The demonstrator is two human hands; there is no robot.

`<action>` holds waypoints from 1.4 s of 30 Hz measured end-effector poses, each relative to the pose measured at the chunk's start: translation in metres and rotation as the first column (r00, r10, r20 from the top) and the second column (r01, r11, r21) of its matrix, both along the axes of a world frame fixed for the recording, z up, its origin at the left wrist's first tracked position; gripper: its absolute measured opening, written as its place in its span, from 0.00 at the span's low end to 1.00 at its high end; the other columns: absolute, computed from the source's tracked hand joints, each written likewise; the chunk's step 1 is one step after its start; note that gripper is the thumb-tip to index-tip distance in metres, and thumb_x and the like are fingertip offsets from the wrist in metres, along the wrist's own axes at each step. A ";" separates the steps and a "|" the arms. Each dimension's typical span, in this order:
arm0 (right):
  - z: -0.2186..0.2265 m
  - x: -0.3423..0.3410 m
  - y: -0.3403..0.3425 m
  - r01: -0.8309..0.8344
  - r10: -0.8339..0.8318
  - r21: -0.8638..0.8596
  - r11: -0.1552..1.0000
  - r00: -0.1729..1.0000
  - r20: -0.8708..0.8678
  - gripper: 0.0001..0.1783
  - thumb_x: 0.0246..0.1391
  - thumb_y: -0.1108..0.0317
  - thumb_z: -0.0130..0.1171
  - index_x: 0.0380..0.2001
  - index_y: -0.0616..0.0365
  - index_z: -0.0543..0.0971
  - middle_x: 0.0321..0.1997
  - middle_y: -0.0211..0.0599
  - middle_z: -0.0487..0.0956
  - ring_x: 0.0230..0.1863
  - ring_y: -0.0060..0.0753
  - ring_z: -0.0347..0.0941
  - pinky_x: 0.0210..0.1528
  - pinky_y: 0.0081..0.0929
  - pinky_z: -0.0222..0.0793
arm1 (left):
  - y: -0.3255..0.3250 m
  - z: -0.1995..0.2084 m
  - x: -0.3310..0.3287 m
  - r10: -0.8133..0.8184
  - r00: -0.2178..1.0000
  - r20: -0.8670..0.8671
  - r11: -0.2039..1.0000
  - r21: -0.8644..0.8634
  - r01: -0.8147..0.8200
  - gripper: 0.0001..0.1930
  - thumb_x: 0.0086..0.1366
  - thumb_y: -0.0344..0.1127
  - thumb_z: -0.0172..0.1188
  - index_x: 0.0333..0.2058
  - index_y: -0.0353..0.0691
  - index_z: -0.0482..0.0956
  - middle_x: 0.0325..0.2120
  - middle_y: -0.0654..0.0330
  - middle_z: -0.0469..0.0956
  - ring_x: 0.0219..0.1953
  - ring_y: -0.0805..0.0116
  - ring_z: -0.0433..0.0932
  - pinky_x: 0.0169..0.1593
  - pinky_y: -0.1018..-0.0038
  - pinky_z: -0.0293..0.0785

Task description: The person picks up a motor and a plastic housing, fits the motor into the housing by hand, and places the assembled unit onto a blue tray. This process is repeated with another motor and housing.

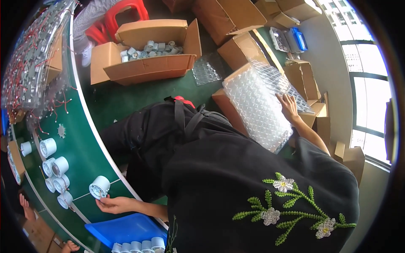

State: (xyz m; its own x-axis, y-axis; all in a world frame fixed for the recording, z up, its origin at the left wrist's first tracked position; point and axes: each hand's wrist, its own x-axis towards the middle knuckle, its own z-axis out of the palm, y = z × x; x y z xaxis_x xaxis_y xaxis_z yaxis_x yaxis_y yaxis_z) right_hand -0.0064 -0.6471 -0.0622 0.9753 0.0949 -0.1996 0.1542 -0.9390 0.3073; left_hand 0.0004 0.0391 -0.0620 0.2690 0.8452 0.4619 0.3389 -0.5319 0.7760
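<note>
Where the smooth green table [80, 126] carries hollow pale-blue cylinders [60, 166] left of the left hand [110, 204], that hand's fingers pinch the lower rim of one round cylinder [99, 186]. Across the green floor [130, 92], well to its right, the right hand [288, 109] touches translucent, dimpled bubble wrap [257, 111]; whether it grips, I cannot tell.

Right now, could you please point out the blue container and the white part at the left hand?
White part [102, 183]: head view, outer side wall.
Blue container [128, 227]: head view, bare blue surface.
</note>
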 end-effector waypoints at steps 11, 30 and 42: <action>-0.052 -0.141 0.018 0.105 -0.154 -0.133 0.985 0.885 -0.439 0.38 0.41 0.74 0.59 0.60 0.55 0.63 0.44 0.46 0.73 0.49 0.47 0.69 0.50 0.42 0.62 | 0.008 -0.011 -0.001 0.031 0.999 0.015 1.000 -0.007 -0.031 0.17 0.71 0.37 0.51 0.45 0.25 0.74 0.40 0.44 0.78 0.37 0.58 0.79 0.41 0.72 0.78; -0.090 0.091 0.131 0.366 -0.136 0.203 0.908 0.718 -0.683 0.14 0.51 0.57 0.58 0.33 0.57 0.81 0.35 0.53 0.81 0.41 0.56 0.78 0.43 0.47 0.74 | 0.002 0.006 -0.012 0.044 0.999 0.002 0.999 -0.030 -0.044 0.16 0.72 0.36 0.50 0.48 0.25 0.72 0.42 0.44 0.76 0.40 0.59 0.78 0.45 0.72 0.77; 0.140 0.299 0.543 -0.717 0.664 0.625 -0.309 0.307 0.681 0.05 0.49 0.77 0.62 0.24 0.62 0.75 0.15 0.32 0.70 0.14 0.20 0.64 0.18 0.21 0.56 | -0.024 0.023 0.009 0.011 0.992 0.127 0.999 -0.050 -0.005 0.16 0.59 0.28 0.64 0.46 0.34 0.73 0.49 0.50 0.72 0.47 0.59 0.75 0.46 0.72 0.73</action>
State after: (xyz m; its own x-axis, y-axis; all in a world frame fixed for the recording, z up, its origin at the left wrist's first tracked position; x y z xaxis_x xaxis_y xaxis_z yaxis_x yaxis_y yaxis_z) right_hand 0.2924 -0.1046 0.0779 0.1067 0.7543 0.6478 0.9130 0.1836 -0.3643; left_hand 0.0098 0.0155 -0.0385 0.2040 0.8698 0.4492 0.2402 -0.4893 0.8384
